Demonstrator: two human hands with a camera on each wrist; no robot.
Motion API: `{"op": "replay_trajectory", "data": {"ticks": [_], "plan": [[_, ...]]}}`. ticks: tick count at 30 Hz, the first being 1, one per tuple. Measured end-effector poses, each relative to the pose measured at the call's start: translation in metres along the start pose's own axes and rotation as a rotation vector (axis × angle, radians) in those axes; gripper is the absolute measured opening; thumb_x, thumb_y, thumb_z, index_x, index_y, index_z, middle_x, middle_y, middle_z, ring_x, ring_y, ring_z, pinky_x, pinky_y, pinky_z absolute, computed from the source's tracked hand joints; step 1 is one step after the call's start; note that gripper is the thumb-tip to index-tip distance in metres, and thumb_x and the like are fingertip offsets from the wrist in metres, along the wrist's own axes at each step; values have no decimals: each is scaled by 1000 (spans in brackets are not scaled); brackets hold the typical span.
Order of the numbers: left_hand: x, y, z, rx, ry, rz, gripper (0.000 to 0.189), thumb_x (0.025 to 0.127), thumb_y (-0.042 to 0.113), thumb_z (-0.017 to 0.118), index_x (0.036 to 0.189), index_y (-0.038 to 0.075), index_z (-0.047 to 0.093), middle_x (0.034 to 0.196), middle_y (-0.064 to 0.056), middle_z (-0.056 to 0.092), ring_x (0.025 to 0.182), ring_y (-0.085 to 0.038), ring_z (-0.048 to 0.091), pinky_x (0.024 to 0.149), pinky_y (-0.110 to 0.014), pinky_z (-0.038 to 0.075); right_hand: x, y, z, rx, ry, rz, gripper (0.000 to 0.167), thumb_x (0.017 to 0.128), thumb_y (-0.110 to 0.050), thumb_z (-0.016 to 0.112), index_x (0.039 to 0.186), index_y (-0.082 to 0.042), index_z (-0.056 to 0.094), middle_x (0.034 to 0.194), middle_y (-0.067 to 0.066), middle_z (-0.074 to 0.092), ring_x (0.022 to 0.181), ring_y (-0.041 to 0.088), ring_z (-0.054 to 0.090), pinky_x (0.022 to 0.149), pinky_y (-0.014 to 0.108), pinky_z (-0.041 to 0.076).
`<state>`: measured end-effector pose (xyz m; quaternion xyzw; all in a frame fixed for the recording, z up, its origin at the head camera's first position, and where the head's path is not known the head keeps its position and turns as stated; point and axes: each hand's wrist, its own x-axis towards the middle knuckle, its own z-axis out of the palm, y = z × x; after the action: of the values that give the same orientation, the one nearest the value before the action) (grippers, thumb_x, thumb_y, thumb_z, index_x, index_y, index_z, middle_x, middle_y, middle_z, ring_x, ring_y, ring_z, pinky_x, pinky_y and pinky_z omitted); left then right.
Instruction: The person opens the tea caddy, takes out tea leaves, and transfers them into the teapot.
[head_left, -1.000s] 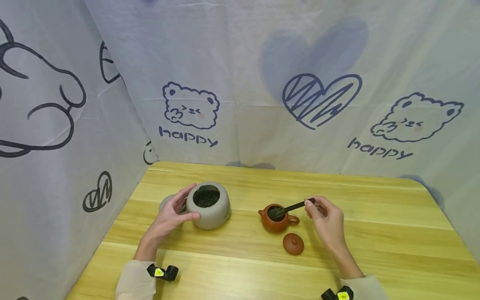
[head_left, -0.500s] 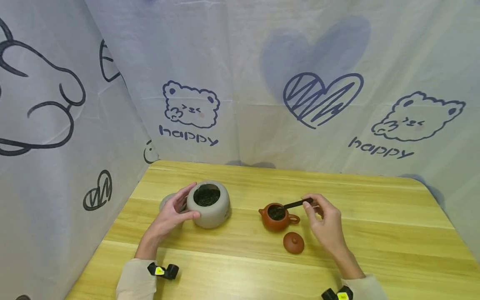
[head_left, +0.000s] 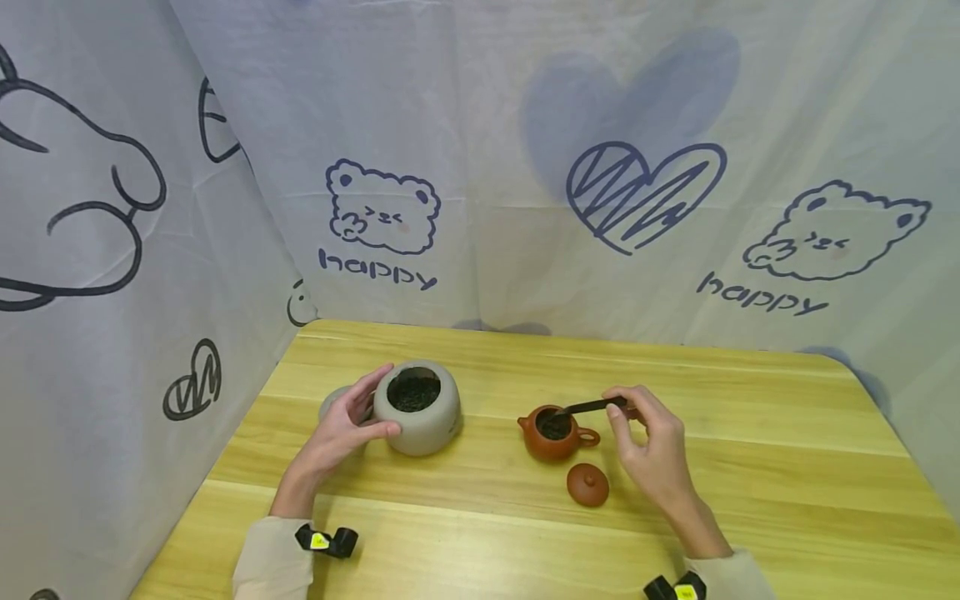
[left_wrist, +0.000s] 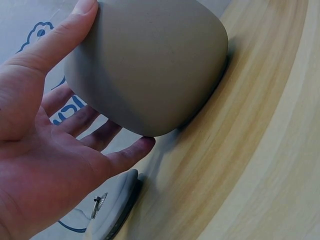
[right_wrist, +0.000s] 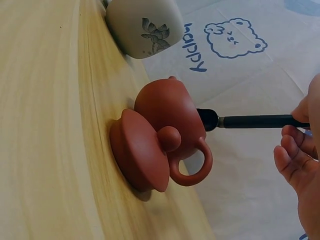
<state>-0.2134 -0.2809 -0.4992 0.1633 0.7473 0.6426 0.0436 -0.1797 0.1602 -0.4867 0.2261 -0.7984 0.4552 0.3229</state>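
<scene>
On the left of the table, my left hand (head_left: 341, 429) grips the side of a round grey tea jar (head_left: 435, 429), thumb at the near side and fingers behind. Dark tea leaves (head_left: 415, 392) show through its mouth. My right hand (head_left: 656, 442) pinches the end of a black tea scoop (head_left: 592, 407). The scoop's head (right_wrist: 207, 119) dips into the mouth of a small reddish-brown clay teapot (head_left: 551, 448), which has dark leaves inside. In front of the teapot lies its round lid (head_left: 588, 485), knob upward.
A grey jar lid (left_wrist: 117, 207) lies on the table behind my left hand, partly hidden. The wooden table (head_left: 465, 550) ends at a white cloth backdrop (head_left: 495, 275) with drawn bears and hearts. A lotus pattern (right_wrist: 156, 34) marks the jar's side.
The scoop, earlier heaped with leaves over the teapot, has tipped and its head now sits lower in the opening. My right hand has shifted slightly left. The left hand and jar stay put.
</scene>
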Motion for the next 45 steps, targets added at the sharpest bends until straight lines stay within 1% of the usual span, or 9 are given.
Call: {"op": "replay_trajectory", "data": {"ticks": [5,10,16,21,26,29,35,38,45], "plan": [[0,0,0,0,-2,-1,88,88,5,81,162,16,34,165,-11,31,154,-32,23,123,-50,23,1,0,-1,32,17,1,19,93,10,65,109,1,70,92,12,68,81,11,61,78,13,54],[0,0,0,0,-2,-5,88,88,6,81,162,17,34,165,-12,31,154,-32,23,123,-51,23,1,-1,-2,37,35,25,17,93,11,66,106,2,70,85,6,66,75,12,62,74,14,55],[0,1,1,6,2,-5,88,88,5,81,162,17,34,165,-11,30,154,-32,23,123,-50,23,1,2,-4,36,61,51,15,93,11,66,106,2,71,78,6,64,70,14,61,70,12,53],[0,1,1,5,-1,-2,88,88,5,82,162,17,34,165,-11,31,154,-32,23,123,-51,23,2,2,-5,24,81,29,16,92,12,67,105,2,71,80,4,66,70,13,62,68,11,53],[0,0,1,3,-2,-1,88,88,6,81,162,17,34,165,-12,31,154,-33,23,123,-52,23,3,-1,-6,36,93,48,16,92,13,67,105,3,71,80,4,66,69,13,62,66,11,53],[0,1,1,3,-1,0,88,88,5,81,162,17,34,165,-12,31,154,-33,23,123,-52,23,3,-1,-5,49,96,55,17,91,16,66,105,6,70,79,5,65,70,10,61,67,11,53],[0,1,1,5,-5,4,88,88,5,81,162,18,34,165,-12,31,154,-32,23,123,-51,24,4,-3,-2,137,129,73,17,91,21,60,105,13,67,80,12,64,71,7,58,68,12,53],[0,0,0,7,-6,6,88,88,5,81,162,18,34,165,-11,31,154,-31,23,123,-50,24,5,-6,-2,194,127,119,15,96,16,59,107,12,66,83,14,65,72,6,60,65,14,53],[0,0,0,8,-3,5,88,88,5,81,161,18,35,165,-11,32,153,-31,24,123,-49,23,14,-16,5,380,130,226,14,101,5,59,113,11,65,88,26,65,77,13,67,68,23,59]]}}
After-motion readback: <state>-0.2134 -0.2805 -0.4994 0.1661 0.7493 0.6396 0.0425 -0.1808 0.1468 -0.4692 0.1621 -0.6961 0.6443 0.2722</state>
